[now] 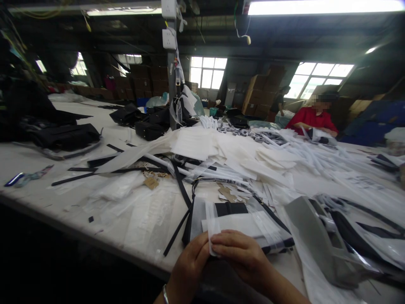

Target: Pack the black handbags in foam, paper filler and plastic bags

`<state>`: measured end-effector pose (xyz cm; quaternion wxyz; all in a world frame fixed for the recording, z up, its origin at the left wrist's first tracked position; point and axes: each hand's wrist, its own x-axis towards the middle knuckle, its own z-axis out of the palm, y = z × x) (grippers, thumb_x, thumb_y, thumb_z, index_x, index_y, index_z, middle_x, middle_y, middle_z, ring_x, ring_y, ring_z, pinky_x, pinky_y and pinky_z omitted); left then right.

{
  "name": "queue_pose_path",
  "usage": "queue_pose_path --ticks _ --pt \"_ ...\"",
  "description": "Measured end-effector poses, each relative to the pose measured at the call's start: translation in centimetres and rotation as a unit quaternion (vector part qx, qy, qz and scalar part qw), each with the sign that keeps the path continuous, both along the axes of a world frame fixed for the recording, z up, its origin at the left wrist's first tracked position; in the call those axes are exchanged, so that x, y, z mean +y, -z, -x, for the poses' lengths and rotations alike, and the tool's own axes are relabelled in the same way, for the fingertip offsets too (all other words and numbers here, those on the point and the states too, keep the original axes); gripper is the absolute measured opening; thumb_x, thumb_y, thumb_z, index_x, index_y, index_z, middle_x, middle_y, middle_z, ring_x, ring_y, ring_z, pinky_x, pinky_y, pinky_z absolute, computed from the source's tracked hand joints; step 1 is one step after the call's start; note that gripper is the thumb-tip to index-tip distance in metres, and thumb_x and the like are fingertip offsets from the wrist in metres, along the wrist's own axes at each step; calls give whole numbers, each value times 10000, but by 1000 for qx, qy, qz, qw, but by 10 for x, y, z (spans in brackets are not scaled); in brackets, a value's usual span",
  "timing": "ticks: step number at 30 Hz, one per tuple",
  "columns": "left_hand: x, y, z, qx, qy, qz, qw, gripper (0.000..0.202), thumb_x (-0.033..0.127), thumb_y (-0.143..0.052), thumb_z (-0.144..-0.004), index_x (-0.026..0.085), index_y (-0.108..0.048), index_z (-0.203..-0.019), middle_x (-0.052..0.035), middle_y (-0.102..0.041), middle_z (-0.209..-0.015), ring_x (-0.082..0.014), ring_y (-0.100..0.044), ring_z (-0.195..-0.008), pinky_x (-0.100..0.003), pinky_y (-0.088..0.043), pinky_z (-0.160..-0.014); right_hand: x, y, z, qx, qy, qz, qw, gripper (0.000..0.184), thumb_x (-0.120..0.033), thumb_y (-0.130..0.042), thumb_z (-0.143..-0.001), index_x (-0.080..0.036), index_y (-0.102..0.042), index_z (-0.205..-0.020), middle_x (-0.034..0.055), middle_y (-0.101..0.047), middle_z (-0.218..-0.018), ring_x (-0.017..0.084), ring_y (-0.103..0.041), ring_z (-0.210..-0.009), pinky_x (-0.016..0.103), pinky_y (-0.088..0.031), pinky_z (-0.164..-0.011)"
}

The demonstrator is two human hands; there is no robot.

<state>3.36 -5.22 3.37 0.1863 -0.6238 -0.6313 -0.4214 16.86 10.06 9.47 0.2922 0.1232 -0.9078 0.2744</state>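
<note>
Pinching the lower end of a translucent white strip (211, 221), the left hand (191, 255) and the right hand (242, 255) meet at the lower centre of the frame, over the near edge of a black bag (232, 208). The fingers of both are drawn nearly closed on the strip: the left ones curl against its left side, the right ones lie together across its lower end, and how far they reach underneath cannot be told. The step in hand appears to be fitting the strip around the bag; it should go best if 1 hand anchors the end while the other draws the length flat, with light, even tension, so the strip neither creases nor dents the edge. The white sheet (240, 223) it crosses could slide out of line, so a steadying touch there would help. The bag lies on the worktop (34, 164), close to its near edge. Where it shows, its surface is dark and smooth, a black band between pale coverings; the sheet hides much of its face, clear plastic (268, 226) sits wrinkled and glossy towards its right end, and a black strap (276, 218) slants down along that side.
</note>
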Motion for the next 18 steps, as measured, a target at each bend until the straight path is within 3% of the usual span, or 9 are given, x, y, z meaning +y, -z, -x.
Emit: queue_pose_path --ticks 7,13,18 --pt "0 11 0 -23 -22 -11 999 337 396 -437 -1001 135 -554 -1178 -120 -687 -1104 -190 -667 -1065 -274 -557 -932 -3 4 0 30 -19 -41 999 256 -170 -559 -953 -210 -638 -1193 71 -739 -1092 147 -680 -1033 337 -499 -995" --pt "-3 17 -3 -10 -33 9 999 367 332 -423 -1011 159 -513 -1322 -131 -626 -1192 -190 -630 -1127 -275 -558 -927 -6 3 3 37 -4 -99 994 149 -196 -588 -942 -196 -666 -1069 44 -757 -1027 136 -688 -1012 320 -486 -1006" --pt "-2 10 -3 10 -40 -10 999 276 243 -430 -1007 151 -598 -1206 -149 -536 -1351 -260 -448 -1348 -382 -500 -1029 -11 4 -8 41 10 -148 988 132 -177 -609 -924 -180 -663 -1044 39 -760 -1020 139 -682 -1028 344 -476 -1025"
